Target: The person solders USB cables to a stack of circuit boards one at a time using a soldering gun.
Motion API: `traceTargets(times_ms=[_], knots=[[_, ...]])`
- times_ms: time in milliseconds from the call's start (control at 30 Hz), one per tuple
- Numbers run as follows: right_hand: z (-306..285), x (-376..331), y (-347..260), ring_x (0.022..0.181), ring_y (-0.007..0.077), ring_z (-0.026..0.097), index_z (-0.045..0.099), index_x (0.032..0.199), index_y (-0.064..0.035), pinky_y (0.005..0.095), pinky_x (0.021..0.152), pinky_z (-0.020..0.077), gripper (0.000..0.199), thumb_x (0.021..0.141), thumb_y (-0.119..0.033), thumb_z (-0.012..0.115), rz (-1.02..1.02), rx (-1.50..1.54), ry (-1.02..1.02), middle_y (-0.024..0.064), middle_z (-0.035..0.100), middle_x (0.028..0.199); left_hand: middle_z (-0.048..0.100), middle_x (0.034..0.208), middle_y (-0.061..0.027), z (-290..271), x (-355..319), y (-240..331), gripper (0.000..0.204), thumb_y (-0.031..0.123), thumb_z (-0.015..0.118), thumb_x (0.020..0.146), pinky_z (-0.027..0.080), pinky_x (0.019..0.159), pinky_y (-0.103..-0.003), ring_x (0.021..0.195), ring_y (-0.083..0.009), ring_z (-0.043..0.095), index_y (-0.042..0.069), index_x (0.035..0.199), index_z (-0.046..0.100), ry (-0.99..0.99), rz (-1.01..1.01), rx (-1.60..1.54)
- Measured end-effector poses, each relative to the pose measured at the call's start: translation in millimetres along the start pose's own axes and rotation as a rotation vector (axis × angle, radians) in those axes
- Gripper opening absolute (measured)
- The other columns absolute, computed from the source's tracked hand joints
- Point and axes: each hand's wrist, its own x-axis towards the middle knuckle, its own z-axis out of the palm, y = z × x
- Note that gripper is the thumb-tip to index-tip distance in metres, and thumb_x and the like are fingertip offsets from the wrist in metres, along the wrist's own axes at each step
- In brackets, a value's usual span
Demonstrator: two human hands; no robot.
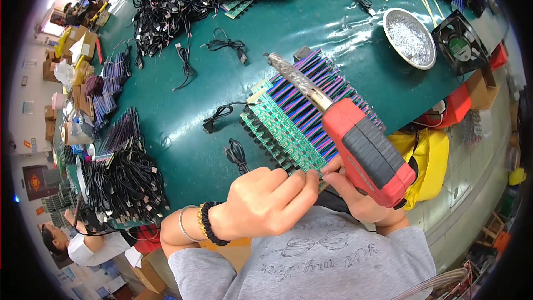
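Right at the middle of the green table point(311, 28) lies a row of small green circuit boards point(280, 133) with purple and blue wires point(311, 91) fanning out toward 1 o'clock. The left hand point(266, 200) sits at 6 o'clock from the row, its fingers pressed together, pinching the edge of the nearest board. The right hand point(355, 197) is at 4 o'clock, wrapped tight around the red glue gun point(369, 153), whose long metal nose point(297, 80) points up toward 11 o'clock over the wires.

To do this well, the pinch should probably hold the board steady, and the hot nose should stay away from the fingers and the wires.

Loose black cables point(225, 44) lie at 11 o'clock. A big pile of them point(122, 180) sits at 9 o'clock. A silver bowl point(410, 38) of tiny bits and a black fan point(459, 43) rest at 2 o'clock.
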Motion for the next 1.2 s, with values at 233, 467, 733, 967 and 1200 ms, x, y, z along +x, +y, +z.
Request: traceTargets(times_ms=[233, 467, 733, 967, 1200], knots=[[0.3, -2.5, 3.1, 0.100, 0.0289, 0.064, 0.073, 0.094, -0.0026, 0.0340, 0.083, 0.0519, 0.025, 0.070, 0.002, 0.074, -0.238, -0.086, 0.022, 0.0110, 0.070, 0.100, 0.060, 0.074, -0.0037, 7.7, -7.9, 12.6, 0.027, 0.009, 0.065, 0.069, 0.030, 0.042, -0.022, 0.051, -0.0066, 0.044, -0.002, 0.093, 0.068, 0.072, 0.018, 0.108], [-5.3, -4.0, -5.4, 0.100, 0.0286, 0.062, 0.071, 0.098, -0.0020, 0.0357, 0.084, 0.0489, 0.029, 0.070, 0.004, 0.073, -0.322, -0.208, -0.030, 0.0112, 0.068, 0.107, 0.060, 0.074, -0.0053, 15.3, -4.8, 16.0, 0.019, 0.006, 0.067, 0.072, 0.031, 0.042, -0.022, 0.051, -0.0085, 0.047, -0.003, 0.089, 0.066, 0.169, -0.041, 0.066], [-8.4, 1.9, -9.3, 0.099, 0.0269, 0.060, 0.069, 0.105, -0.0055, 0.0373, 0.083, 0.0461, 0.028, 0.078, 0.002, 0.068, 0.020, 0.006, -0.126, 0.0101, 0.066, 0.110, 0.059, 0.074, -0.0046, 20.2, -6.6, 12.5, 0.014, 0.004, 0.070, 0.071, 0.030, 0.042, -0.023, 0.051, -0.0091, 0.047, -0.001, 0.083, 0.064, 0.153, -0.093, 0.062], [-3.8, 1.3, -2.3, 0.096, 0.0254, 0.061, 0.072, 0.099, -0.0076, 0.0364, 0.081, 0.0476, 0.025, 0.076, 0.001, 0.070, -0.128, -0.087, -0.061, 0.0098, 0.069, 0.102, 0.058, 0.071, -0.0040, 23.6, -5.1, 11.7, 0.011, 0.004, 0.071, 0.072, 0.030, 0.043, -0.023, 0.051, -0.0086, 0.047, 0.002, 0.078, 0.061, 0.167, -0.081, 0.017], [-15.7, -9.3, 4.3, 0.073, 0.0191, 0.059, 0.062, 0.098, -0.0076, 0.0331, 0.070, 0.0504, 0.023, 0.078, 0.004, 0.063, 0.076, -0.070, -0.191, 0.0056, 0.057, 0.077, 0.059, 0.069, -0.0034, 21.3, -8.7, 9.3, 0.008, 0.002, 0.069, 0.073, 0.031, 0.042, -0.024, 0.049, -0.0095, 0.049, 0.002, 0.078, 0.062, 0.197, -0.107, -0.192]])
